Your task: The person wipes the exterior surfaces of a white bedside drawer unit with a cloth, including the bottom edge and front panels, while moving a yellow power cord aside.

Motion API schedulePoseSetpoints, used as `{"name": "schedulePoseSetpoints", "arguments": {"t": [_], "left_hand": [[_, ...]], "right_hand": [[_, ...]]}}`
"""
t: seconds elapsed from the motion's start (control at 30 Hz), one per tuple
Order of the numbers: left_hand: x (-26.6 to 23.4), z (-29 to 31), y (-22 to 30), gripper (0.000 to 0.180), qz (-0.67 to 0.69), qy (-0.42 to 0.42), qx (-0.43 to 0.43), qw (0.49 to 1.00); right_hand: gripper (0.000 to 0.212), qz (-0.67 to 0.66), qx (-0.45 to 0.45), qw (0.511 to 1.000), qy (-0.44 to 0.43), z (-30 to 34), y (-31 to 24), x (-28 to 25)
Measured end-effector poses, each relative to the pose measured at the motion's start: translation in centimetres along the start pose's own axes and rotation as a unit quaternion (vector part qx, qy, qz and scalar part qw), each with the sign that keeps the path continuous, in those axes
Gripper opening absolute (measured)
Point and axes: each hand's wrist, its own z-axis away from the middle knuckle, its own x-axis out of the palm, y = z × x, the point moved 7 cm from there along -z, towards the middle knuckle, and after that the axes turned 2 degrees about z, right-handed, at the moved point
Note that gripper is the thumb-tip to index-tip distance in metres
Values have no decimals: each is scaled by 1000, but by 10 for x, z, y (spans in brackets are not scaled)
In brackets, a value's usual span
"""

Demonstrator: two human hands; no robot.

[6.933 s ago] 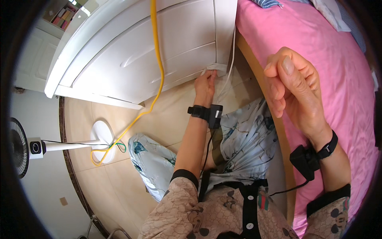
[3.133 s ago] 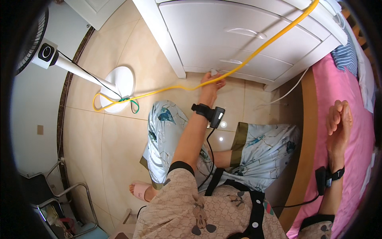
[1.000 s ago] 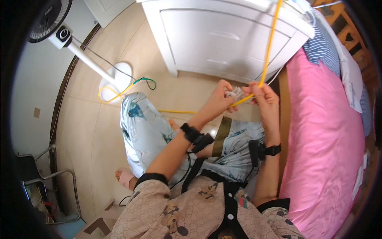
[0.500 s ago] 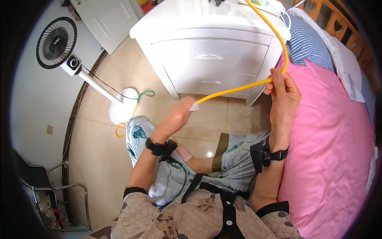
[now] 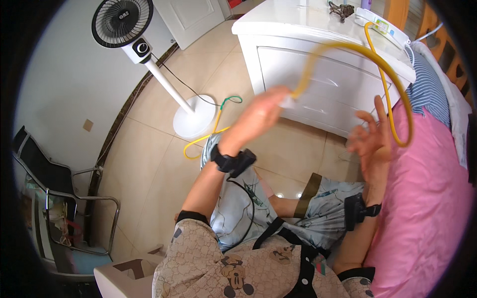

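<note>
My left hand [image 5: 261, 114], slightly blurred, is closed round a yellow cable [image 5: 380, 60] in front of the white nightstand [image 5: 285, 72]. A small white piece, perhaps cloth or paper, [image 5: 287, 102] pokes out of its fingers where the cable leaves them. From there the cable arches up and right, loops down beside the bed and climbs back to a white power strip [image 5: 387, 31] on the nightstand. Below the arch, my right hand [image 5: 370, 139] is open with its fingers spread, apart from the cable.
A pink-covered bed [image 5: 422, 208] lies close on my right. A standing fan [image 5: 124, 22] is at the left, and yellow cord [image 5: 191, 150] with a green cord [image 5: 232, 99] lies by its base. A black chair [image 5: 44, 164] and a cardboard box [image 5: 119, 275] are at the lower left.
My right hand has let go of the yellow cable and opened. My left hand has risen with its end, so the stretched cable now bows into an arch. The view has shifted left.
</note>
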Motion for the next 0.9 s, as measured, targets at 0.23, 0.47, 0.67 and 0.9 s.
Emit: {"name": "schedulePoseSetpoints", "arguments": {"t": [0.23, 0.47, 0.67, 0.9], "left_hand": [[65, -9, 47, 29, 69, -217, 5, 974], [35, 22, -1, 19, 34, -154, -31, 987], [-4, 77, -64, 13, 36, -136, -135, 981], [-88, 134, -117, 8, -31, -74, -297, 952]], "right_hand": [[20, 263, 3, 958, -113, -1, 31, 32], [38, 227, 22, 970, 89, -6, 14, -4], [40, 221, -9, 963, 154, -11, 14, -24], [37, 156, -6, 947, 280, -15, 2, -41]]}}
